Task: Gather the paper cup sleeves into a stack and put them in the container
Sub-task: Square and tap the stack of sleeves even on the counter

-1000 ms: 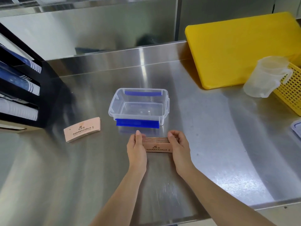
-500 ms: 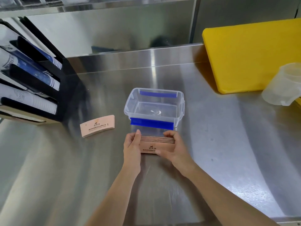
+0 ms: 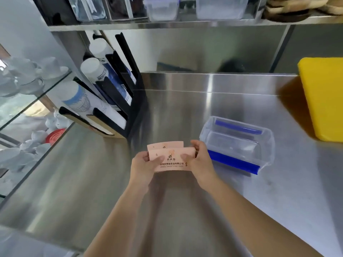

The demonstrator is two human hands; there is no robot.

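Note:
Both my hands hold a stack of pink paper cup sleeves [image 3: 171,160] just above the steel counter, printed face toward me. My left hand [image 3: 142,164] grips its left end and my right hand [image 3: 201,160] grips its right end. One more pink sleeve [image 3: 165,145] peeks out behind the stack's top edge; I cannot tell whether it lies on the counter or belongs to the stack. The clear plastic container [image 3: 269,143] with blue latches stands open and empty on the counter, right next to my right hand.
A black cup rack [image 3: 130,101] holding stacked paper cups stands at the back left. Glass shelves with white cups [image 3: 27,80] are at the far left. A yellow cutting board [image 3: 323,101] leans at the right, and a steel shelf [image 3: 167,25] hangs overhead.
My hands lifted the stack off the counter and carried it left to where the loose sleeve lay. The view swung left, so the container now sits to the right.

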